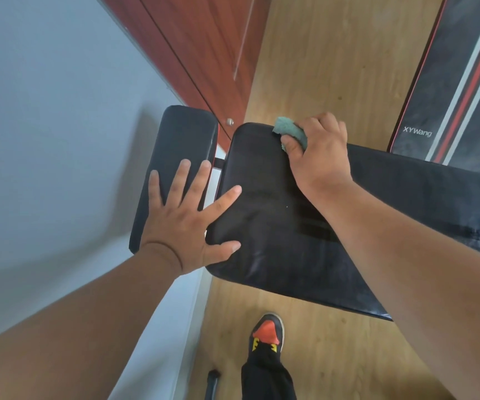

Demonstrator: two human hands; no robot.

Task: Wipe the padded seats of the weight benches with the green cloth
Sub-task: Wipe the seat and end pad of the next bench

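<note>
The right hand (pixel 318 151) presses the green cloth (pixel 290 133) onto the far edge of the long black bench pad (pixel 276 226), its fingers curled and clamped on the bunched cloth, part of which sticks out to the left of the knuckles. The left hand (pixel 188 217) lies flat with fingers spread apart, spanning the gap between the small black seat pad (pixel 175 140) on the left and the long pad; thumb and forefinger rest on the long pad. A 2nd bench (pixel 458 90) with red and white stripes stands at far right on the wooden floor (pixel 319 53). A black shoe with an orange toe (pixel 267 333) stands near.
</note>
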